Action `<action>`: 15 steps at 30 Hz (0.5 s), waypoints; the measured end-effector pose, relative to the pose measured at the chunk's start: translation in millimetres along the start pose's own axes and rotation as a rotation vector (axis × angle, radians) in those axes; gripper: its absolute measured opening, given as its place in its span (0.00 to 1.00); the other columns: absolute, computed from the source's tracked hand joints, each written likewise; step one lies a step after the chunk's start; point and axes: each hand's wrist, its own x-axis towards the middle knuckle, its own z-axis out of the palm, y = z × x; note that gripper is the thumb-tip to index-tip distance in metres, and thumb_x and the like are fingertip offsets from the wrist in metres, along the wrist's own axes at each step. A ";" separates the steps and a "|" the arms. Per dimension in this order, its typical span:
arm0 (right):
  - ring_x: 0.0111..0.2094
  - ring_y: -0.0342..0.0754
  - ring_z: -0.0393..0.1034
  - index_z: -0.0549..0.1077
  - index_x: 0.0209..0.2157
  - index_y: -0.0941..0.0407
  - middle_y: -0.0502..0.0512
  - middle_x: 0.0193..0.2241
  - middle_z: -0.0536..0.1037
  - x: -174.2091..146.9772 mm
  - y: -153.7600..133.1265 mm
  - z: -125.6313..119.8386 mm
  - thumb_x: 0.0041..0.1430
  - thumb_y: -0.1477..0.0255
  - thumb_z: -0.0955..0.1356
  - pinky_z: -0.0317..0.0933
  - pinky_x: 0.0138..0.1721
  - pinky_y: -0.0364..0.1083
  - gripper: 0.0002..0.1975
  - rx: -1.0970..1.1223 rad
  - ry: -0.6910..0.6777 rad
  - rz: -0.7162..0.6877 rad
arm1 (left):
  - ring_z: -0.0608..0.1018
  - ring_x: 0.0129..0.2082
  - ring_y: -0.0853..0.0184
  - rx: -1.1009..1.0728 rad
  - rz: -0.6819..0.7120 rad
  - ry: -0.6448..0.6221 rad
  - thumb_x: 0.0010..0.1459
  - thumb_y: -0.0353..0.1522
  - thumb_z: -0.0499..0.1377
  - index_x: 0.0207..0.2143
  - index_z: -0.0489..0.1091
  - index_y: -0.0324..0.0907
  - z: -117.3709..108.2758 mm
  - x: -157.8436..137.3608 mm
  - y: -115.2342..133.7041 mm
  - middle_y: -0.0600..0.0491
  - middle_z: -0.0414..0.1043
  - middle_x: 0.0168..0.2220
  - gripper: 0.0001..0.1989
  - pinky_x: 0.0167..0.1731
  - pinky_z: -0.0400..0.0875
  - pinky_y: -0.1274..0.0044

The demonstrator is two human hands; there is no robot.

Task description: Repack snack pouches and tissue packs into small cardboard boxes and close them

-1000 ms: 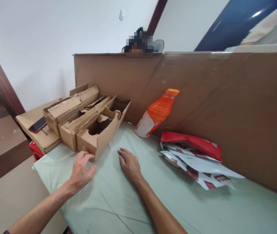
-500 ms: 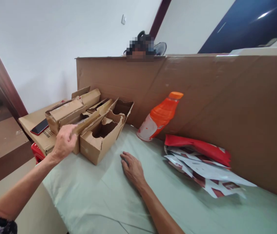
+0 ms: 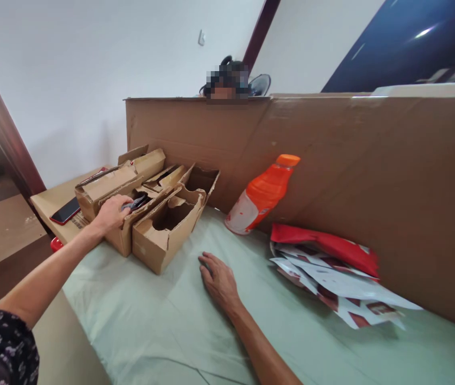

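Observation:
My left hand (image 3: 112,214) reaches over the middle cardboard box (image 3: 121,239), with the fingers closed on a dark grey object with a loop-like shape (image 3: 136,203) at its opening. The object's lower part is hidden by the box, and I cannot make out its kind. My right hand (image 3: 219,279) lies on the pale green cloth (image 3: 179,321), fingers spread and resting. An open cardboard box (image 3: 151,251) with a torn, curved cut-out stands between the two hands.
An orange bottle (image 3: 261,195) leans by the tall cardboard panel (image 3: 351,160). A red-and-white packet (image 3: 327,267) lies to the right. A long closed-looking carton (image 3: 107,184) and a phone (image 3: 66,210) are at the left. Behind the panel is a person (image 3: 227,80).
My left hand has moved slightly forward and right over the middle box, and the dark grey object now shows in its fingers. My right hand has stayed in place.

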 end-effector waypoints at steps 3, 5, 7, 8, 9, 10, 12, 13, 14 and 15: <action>0.56 0.59 0.74 0.82 0.45 0.56 0.65 0.53 0.81 0.3 -0.4 -0.8 0.62 0.67 0.61 0.66 0.58 0.61 0.20 -0.003 -0.004 0.001 | 0.78 0.52 0.58 0.104 0.003 -0.169 0.66 0.36 0.63 0.51 0.73 0.39 -0.8 16.1 -1.9 0.46 0.76 0.51 0.14 0.54 0.74 0.60; 0.57 0.59 0.74 0.82 0.46 0.56 0.65 0.53 0.80 0.1 -0.4 -1.4 0.62 0.67 0.61 0.66 0.58 0.61 0.20 -0.003 -0.006 0.004 | 0.78 0.52 0.57 0.160 -0.002 -0.255 0.67 0.38 0.63 0.53 0.72 0.40 1.1 19.1 1.1 0.46 0.74 0.53 0.16 0.53 0.75 0.59; 0.57 0.59 0.74 0.82 0.46 0.55 0.64 0.54 0.80 -0.1 -0.4 -1.7 0.62 0.67 0.62 0.66 0.57 0.61 0.19 -0.004 -0.007 0.008 | 0.78 0.52 0.58 0.208 -0.021 -0.320 0.67 0.38 0.62 0.54 0.72 0.40 4.0 20.9 6.0 0.46 0.74 0.54 0.16 0.52 0.76 0.60; 0.57 0.59 0.74 0.82 0.46 0.55 0.63 0.54 0.80 -0.2 -0.5 -1.8 0.62 0.67 0.62 0.66 0.58 0.61 0.19 -0.005 -0.006 0.009 | 0.78 0.51 0.58 0.230 -0.036 -0.344 0.68 0.39 0.62 0.54 0.72 0.40 5.4 22.5 8.7 0.46 0.74 0.54 0.16 0.51 0.76 0.61; 0.57 0.58 0.74 0.82 0.46 0.54 0.63 0.54 0.80 -0.3 -0.6 -1.8 0.62 0.67 0.62 0.65 0.58 0.61 0.19 -0.005 -0.005 0.009 | 0.78 0.51 0.58 0.251 -0.053 -0.364 0.68 0.39 0.62 0.54 0.72 0.40 6.7 24.7 11.2 0.46 0.74 0.54 0.16 0.50 0.77 0.61; 0.57 0.58 0.74 0.82 0.46 0.54 0.63 0.54 0.80 -0.2 -0.6 -1.8 0.62 0.67 0.62 0.65 0.58 0.60 0.19 -0.005 -0.005 0.010 | 0.78 0.50 0.58 0.271 -0.071 -0.380 0.68 0.39 0.62 0.54 0.71 0.40 7.8 27.3 13.5 0.46 0.74 0.54 0.17 0.50 0.77 0.62; 0.57 0.58 0.74 0.82 0.45 0.54 0.62 0.54 0.81 0.0 -0.7 -1.5 0.62 0.67 0.62 0.65 0.58 0.60 0.19 -0.005 -0.004 0.010 | 0.79 0.50 0.58 0.309 -0.111 -0.401 0.68 0.39 0.62 0.55 0.71 0.40 8.9 32.9 16.6 0.46 0.73 0.54 0.17 0.49 0.77 0.62; 0.57 0.58 0.74 0.82 0.45 0.55 0.63 0.53 0.81 0.2 -0.6 -1.3 0.62 0.67 0.61 0.66 0.57 0.60 0.19 -0.004 -0.004 0.010 | 0.79 0.50 0.58 0.325 -0.128 -0.410 0.68 0.39 0.62 0.55 0.71 0.40 9.1 35.4 17.3 0.46 0.73 0.54 0.18 0.49 0.78 0.61; 0.56 0.58 0.74 0.82 0.45 0.55 0.63 0.53 0.81 0.4 -0.6 -1.1 0.62 0.67 0.61 0.66 0.57 0.60 0.20 -0.004 -0.005 0.010 | 0.79 0.50 0.58 0.338 -0.143 -0.420 0.68 0.39 0.62 0.55 0.71 0.40 9.1 37.4 17.5 0.45 0.73 0.54 0.18 0.49 0.78 0.61; 0.56 0.58 0.74 0.82 0.45 0.56 0.64 0.53 0.81 0.6 -0.5 -0.9 0.62 0.67 0.61 0.66 0.57 0.60 0.20 -0.003 -0.006 0.010 | 0.79 0.50 0.58 0.349 -0.154 -0.429 0.68 0.39 0.62 0.55 0.71 0.40 9.1 39.0 17.2 0.45 0.73 0.54 0.18 0.49 0.78 0.62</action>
